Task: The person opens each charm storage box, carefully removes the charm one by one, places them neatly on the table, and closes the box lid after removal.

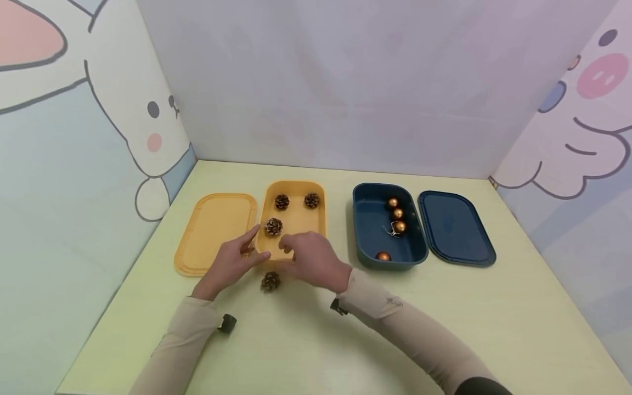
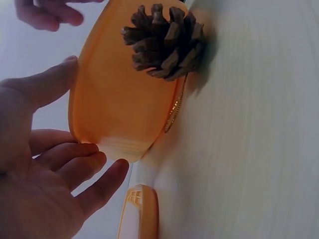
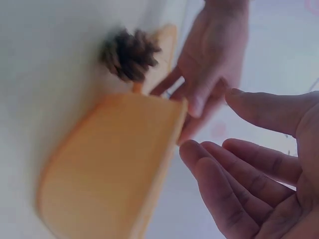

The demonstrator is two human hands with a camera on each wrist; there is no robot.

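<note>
On my table [image 1: 276, 343], left to right, lie one lid [image 1: 217, 233], a first box [image 1: 297, 220] holding three pine cones [image 1: 273, 226], a second box [image 1: 370, 225] holding four balls [image 1: 398, 213], and another lid [image 1: 456, 227], with a loose pine cone [image 1: 270, 281] before the first box, nearer me than my left grip [image 1: 232, 263] and right grip [image 1: 314, 259].

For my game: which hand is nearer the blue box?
Right. The right hand is left of the blue box, by the near end of the yellow box; the left hand is farther left, at the yellow box's near-left corner.
</note>
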